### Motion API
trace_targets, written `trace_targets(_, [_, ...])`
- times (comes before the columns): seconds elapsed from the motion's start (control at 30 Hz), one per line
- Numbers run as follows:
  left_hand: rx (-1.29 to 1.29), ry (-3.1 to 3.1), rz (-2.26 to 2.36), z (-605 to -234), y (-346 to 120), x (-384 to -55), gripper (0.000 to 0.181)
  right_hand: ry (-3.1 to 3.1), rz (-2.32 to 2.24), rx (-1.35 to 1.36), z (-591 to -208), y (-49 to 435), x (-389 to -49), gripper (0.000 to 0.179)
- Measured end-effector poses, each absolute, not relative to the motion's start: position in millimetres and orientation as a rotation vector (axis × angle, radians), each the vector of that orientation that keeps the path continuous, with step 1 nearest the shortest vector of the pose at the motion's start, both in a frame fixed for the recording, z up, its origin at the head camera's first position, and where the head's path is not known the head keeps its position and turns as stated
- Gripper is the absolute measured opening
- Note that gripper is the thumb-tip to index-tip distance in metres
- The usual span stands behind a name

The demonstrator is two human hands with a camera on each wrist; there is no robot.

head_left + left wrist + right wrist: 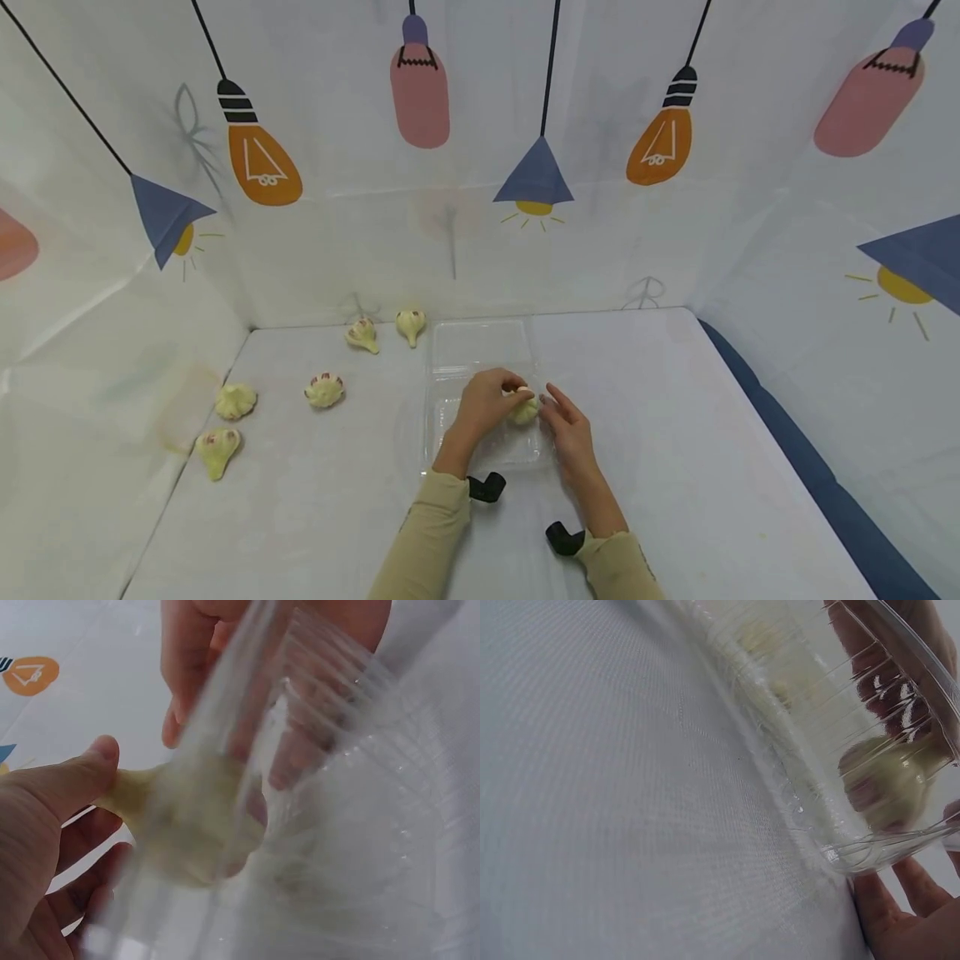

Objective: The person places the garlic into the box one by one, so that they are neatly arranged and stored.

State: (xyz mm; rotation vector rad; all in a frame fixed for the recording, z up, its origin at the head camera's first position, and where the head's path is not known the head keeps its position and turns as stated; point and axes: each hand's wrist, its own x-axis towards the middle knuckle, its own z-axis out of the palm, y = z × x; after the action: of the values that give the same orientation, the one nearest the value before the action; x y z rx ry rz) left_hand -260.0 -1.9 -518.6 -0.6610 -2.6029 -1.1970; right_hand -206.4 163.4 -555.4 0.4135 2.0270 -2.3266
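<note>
My left hand (483,408) pinches a pale yellow garlic bulb (525,410) by its stem, thumb on one side and fingers on the other. The bulb is over the right part of a clear plastic box (431,425), whose lid (480,346) lies folded back toward the wall. Through the clear plastic the left wrist view shows the bulb (202,825) hazily, its root end facing away from the thumb. At the box's right edge is my right hand (573,433), fingers extended; the right wrist view has fingers (919,889) at the outer wall near a corner.
Two garlic bulbs (410,327) are at the back, left of the lid. Another garlic bulb (325,390) sits left of the box, and two more (218,452) are by the table's left edge. A lamp-patterned white curtain (450,242) surrounds the white table (675,467).
</note>
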Motion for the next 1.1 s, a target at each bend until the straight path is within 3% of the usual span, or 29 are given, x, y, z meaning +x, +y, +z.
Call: trace_targets(1.1, [-0.518,-2.668,-1.146,-527.3,14.8,-263.4,0.019,2.045,-2.320,0.407,-554.4,161.2,-207.9,0.046])
